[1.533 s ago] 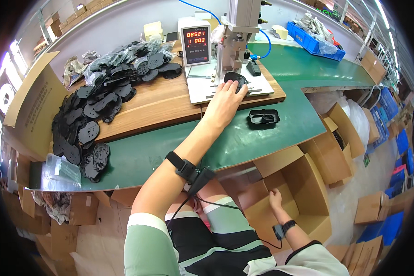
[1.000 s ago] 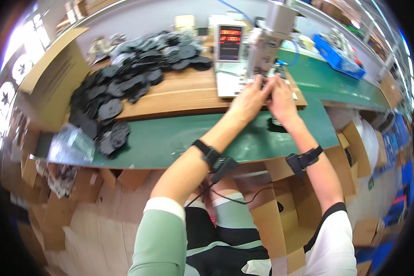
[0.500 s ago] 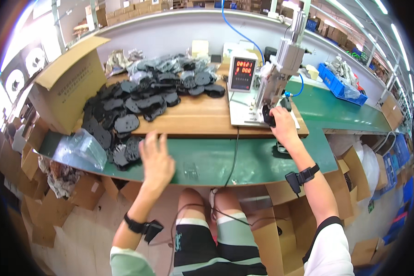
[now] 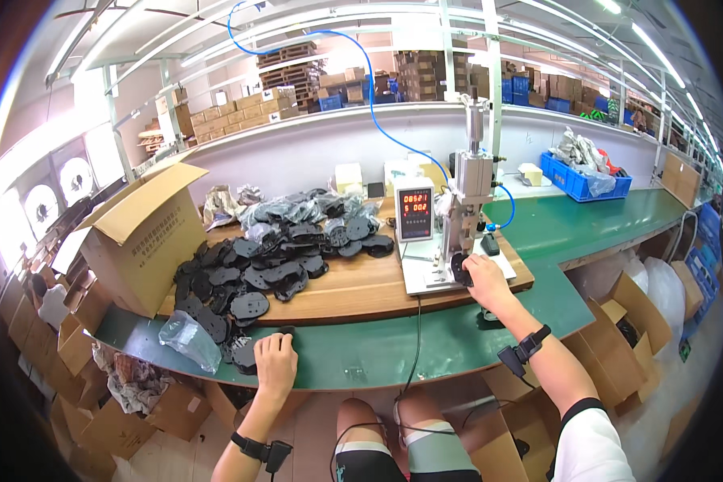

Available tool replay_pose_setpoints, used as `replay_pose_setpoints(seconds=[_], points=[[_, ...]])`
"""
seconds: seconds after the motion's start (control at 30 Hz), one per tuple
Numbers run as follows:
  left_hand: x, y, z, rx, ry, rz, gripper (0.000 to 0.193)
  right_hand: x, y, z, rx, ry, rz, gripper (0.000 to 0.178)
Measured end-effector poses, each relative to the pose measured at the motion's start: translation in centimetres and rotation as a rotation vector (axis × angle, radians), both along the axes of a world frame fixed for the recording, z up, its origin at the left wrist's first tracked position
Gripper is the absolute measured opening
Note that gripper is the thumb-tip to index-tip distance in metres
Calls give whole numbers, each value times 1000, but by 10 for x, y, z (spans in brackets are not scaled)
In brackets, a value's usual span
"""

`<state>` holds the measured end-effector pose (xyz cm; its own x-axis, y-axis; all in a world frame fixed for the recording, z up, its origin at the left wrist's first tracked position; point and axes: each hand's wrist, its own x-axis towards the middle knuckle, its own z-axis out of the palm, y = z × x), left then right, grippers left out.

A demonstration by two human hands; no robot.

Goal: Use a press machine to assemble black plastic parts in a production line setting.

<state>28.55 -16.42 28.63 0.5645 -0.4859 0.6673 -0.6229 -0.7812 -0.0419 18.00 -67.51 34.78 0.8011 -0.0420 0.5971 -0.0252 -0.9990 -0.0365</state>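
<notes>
My right hand (image 4: 488, 281) is closed on a black plastic part (image 4: 460, 271), keeping it on the base of a small bench press (image 4: 467, 177) under the press head. Its fingers cover part of the piece. At the front of the bench, my left hand (image 4: 275, 365) has its fingers curled down around a black plastic part (image 4: 286, 330), of which only a dark edge shows past the fingertips. Just left of that hand lies another dark part (image 4: 243, 353). A heap of similar flat, rounded black parts (image 4: 281, 269) spreads over the wooden board (image 4: 353, 299).
A display box with red digits (image 4: 415, 210) stands left of the press. An open carton (image 4: 149, 241) and a clear plastic bag (image 4: 191, 341) are at the left. A blue crate (image 4: 586, 181) sits at the far right of the green bench (image 4: 554, 221). A cable hangs over the front edge.
The view has tilted upward. My left hand, earlier raised with spread fingers, is now down at the bench and curled around a dark part. My right hand stays at the press.
</notes>
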Motion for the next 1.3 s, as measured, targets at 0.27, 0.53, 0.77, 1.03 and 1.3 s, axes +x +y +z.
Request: replay_pose_setpoints(seconds=[0.27,0.53,0.77,1.03,1.3], points=[[-49,-48,19,-79,310,-380,41,-9,-4,-2,20,28,-16,40],[-58,-55,6,-121,323,-512,33,-3,2,3,25,36,-19,37],[-68,-161,42,-458,359,-502,23,-11,-13,21,65,-47,25,28],[-72,-281,77,-48,-21,-781,52,-140,17,23,-42,-307,103,33],[-49,-353,63,133,-186,-715,57,-238,38,-5,-48,-257,44,39]])
